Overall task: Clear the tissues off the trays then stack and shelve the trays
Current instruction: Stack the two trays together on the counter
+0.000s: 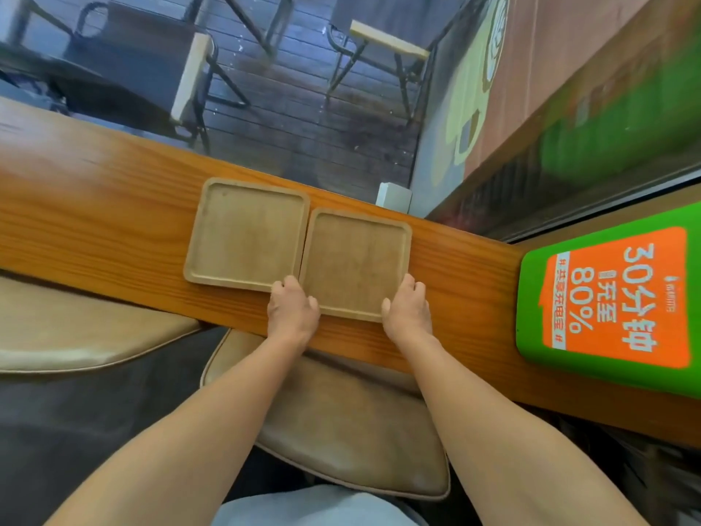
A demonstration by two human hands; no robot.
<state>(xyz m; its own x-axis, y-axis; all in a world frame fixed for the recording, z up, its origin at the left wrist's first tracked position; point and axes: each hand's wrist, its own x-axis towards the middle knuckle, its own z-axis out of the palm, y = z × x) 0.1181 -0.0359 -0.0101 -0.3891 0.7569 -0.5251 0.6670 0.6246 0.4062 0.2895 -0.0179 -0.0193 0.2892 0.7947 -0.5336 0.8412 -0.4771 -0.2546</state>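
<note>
Two square wooden trays lie side by side on a narrow wooden counter (pixel 113 222). Both are bare, with no tissue on either. The left tray (pixel 246 233) sits slightly farther from me. The right tray (pixel 356 260) touches its edge. My left hand (pixel 292 309) grips the right tray's near left corner, thumb on the rim. My right hand (pixel 407 309) grips its near right corner the same way. The tray still rests flat on the counter.
A green box with an orange label (pixel 614 298) stands at the counter's right end. A small white box (pixel 394 197) sits at the far edge by the window. Brown padded stools (pixel 341 430) stand below the counter in front of me.
</note>
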